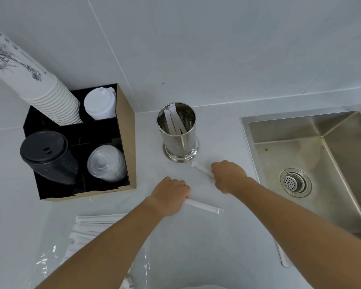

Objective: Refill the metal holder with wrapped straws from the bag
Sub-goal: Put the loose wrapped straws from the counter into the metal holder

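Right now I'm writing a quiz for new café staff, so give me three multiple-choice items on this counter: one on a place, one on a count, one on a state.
1. Where does the metal straw holder stand?
A. Inside the sink
B. On the counter between the cup organizer and the sink
C. On top of the black lids

2. How many compartments of the cup organizer hold stacks?
A. Two
B. Three
C. Four

3. What is the right hand doing?
A. Gripping a wrapped straw
B. Resting flat and empty
C. Holding a cup

Answers: 1 B, the holder sits on the counter with the organizer on one side and the steel sink on the other. 2 C, paper cups, white lids, black lids and clear lids fill one each. 3 A, the fingers curl round a wrapped straw; the left hand grips another.
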Demonstrator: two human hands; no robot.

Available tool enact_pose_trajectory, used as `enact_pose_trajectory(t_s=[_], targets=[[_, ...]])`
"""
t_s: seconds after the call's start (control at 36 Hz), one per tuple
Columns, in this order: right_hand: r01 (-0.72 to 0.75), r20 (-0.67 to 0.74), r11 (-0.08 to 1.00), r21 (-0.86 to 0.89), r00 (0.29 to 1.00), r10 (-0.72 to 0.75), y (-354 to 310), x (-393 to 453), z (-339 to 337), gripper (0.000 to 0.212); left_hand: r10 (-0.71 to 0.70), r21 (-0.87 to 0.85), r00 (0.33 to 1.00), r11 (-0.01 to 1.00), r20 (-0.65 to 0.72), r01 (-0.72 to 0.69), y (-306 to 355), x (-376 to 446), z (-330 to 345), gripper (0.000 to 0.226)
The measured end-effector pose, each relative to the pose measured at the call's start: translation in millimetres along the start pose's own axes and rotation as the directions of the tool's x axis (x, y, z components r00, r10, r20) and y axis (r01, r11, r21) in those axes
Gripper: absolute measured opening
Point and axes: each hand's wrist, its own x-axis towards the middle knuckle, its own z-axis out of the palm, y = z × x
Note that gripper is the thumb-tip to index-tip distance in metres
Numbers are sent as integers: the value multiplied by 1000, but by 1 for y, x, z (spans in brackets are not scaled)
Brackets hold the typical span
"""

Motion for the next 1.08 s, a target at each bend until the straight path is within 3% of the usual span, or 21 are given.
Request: enact_pose_trajectory(t_s=[0.53, 0.64, 0.83, 0.97, 1.08], targets=[[-70, 9, 901, 428, 997, 73, 41, -17, 6, 21, -19, -86, 1000, 996, 25, 21, 14, 1, -7, 25], [-74, -7, 874, 480, 996, 88, 47, -23, 7, 14, -2, -102, 999, 995, 32, 5, 18, 2, -8, 20], [-60, -44, 805, 590, 993, 106, 53, -38, 8, 19, -92, -147, 990, 983, 109, 107, 24, 9, -12, 26], [-60, -64, 769, 637, 989, 130, 62, -42, 7, 3, -107, -99, 982, 987, 159, 124, 29, 10, -12, 25], [-65, -69, 751, 656, 987, 146, 67, -45, 4, 3, -98, -124, 986, 986, 138, 116, 29, 6, -12, 18]])
